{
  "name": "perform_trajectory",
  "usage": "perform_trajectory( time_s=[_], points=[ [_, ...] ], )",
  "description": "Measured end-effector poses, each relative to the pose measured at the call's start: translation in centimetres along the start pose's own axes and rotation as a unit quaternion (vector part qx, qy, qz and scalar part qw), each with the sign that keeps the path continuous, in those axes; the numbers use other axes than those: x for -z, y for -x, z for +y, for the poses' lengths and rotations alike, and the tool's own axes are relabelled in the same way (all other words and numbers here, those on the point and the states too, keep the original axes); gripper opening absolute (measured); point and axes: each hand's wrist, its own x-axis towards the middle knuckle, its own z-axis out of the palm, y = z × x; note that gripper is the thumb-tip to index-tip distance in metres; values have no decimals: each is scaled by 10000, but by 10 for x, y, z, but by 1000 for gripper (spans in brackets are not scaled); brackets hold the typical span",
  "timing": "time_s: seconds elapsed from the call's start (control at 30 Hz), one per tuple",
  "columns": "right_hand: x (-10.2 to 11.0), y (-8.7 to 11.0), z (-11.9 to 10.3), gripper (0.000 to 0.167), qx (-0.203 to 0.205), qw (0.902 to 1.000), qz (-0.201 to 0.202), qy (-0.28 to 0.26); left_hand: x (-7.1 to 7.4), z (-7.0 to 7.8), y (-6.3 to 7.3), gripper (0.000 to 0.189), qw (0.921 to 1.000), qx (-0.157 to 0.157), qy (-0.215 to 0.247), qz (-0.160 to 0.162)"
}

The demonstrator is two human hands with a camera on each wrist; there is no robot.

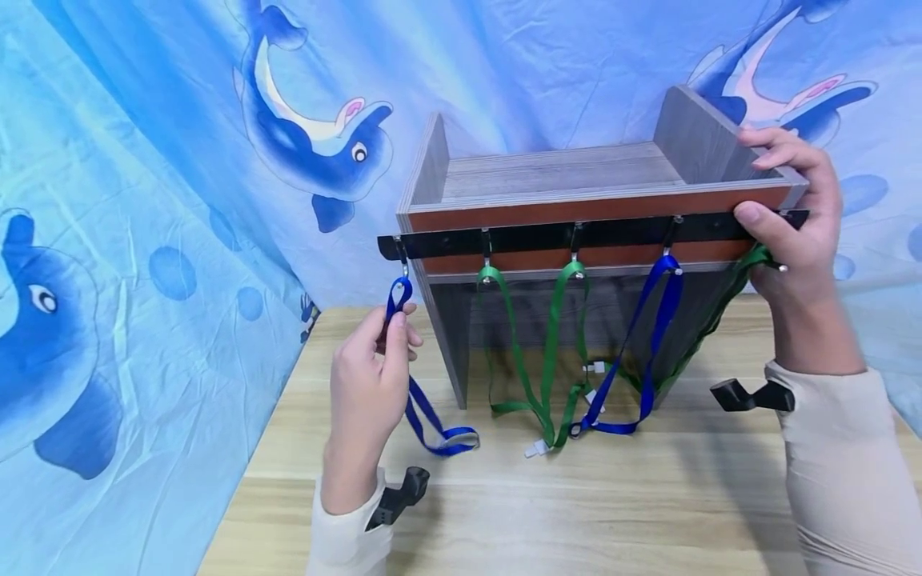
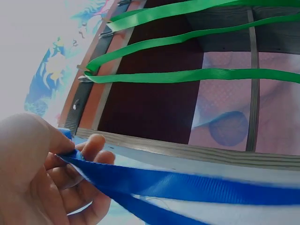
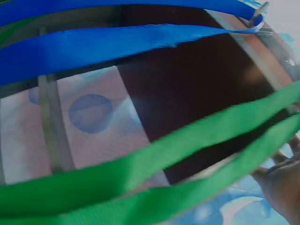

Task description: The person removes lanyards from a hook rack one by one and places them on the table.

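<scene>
My left hand (image 1: pixel 369 384) pinches a blue lanyard (image 2: pixel 140 182) between thumb and fingers, just below the leftmost hook of the black hook rail (image 1: pixel 533 238). The lanyard's top loop is at that hook, and its lower end rests on the table. My right hand (image 1: pixel 807 216) grips the right front corner of the grey wooden shelf (image 1: pixel 562 172), thumb on the front by the rail. Green lanyards (image 1: pixel 553 340) hang from the two middle hooks, and another blue lanyard (image 1: pixel 660 320) from the fourth. A further green lanyard (image 1: pixel 723 296) hangs beside my right hand; its hook is hidden.
The shelf stands on a light wood table (image 1: pixel 576 512). White plastic clips (image 1: pixel 536 449) of the lanyards lie on the tabletop under the rail. A blue dolphin-print cloth (image 1: pixel 180 160) covers the back and left side.
</scene>
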Motion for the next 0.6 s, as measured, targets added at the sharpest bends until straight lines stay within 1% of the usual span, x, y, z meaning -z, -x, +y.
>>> perform_trajectory(
  time_s=[0.13,0.27,0.4,0.6],
  points=[
    [10,1,-9,35,-247,9978,-380,480,3,0,2,29,9999,36,133,-68],
    [16,3,-15,39,-512,9923,-642,931,5,0,3,29,9998,6,185,-65],
    [17,3,-20,46,-513,9837,-831,1507,7,0,2,29,9998,-14,192,-44],
    [17,8,-26,60,-552,9704,-1114,2071,9,-2,3,29,9999,-9,139,-52]
  ],
)
